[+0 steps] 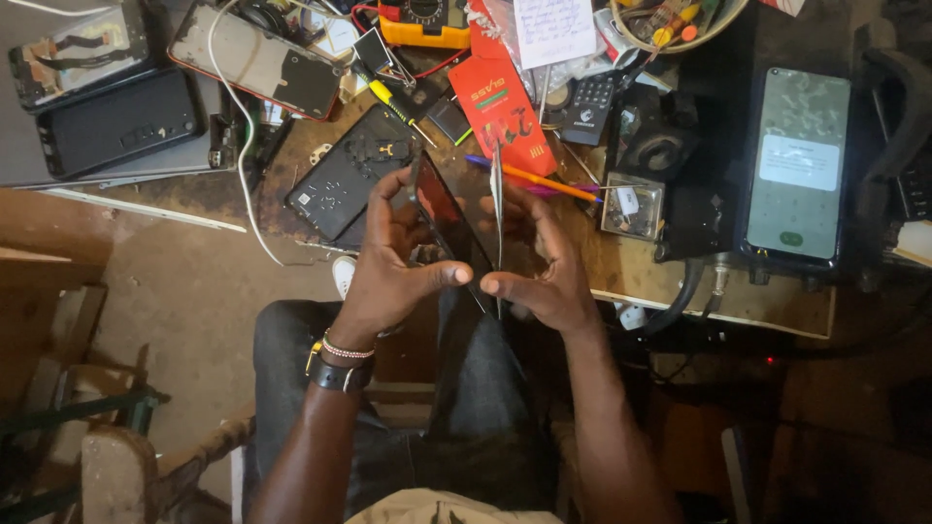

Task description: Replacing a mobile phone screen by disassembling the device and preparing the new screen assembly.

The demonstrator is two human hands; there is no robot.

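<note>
While seated at a cluttered workbench (718,301): left hand (388,262) pinching a dark phone (449,225) by its edge, held tilted above the lap. Just right, right hand (544,267) pinching a thin glass sheet (497,194) edge-on beside the phone. Further right, a lit phone (796,165) lying flat.

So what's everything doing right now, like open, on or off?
Left hand: gripping the dark phone.
Right hand: pinching the thin panel.
Dark phone: opened, screen dark.
Thin panel: lifted away, edge-on.
Phone on stand: screen lit.
Phone back: lying open on the bench.
</note>
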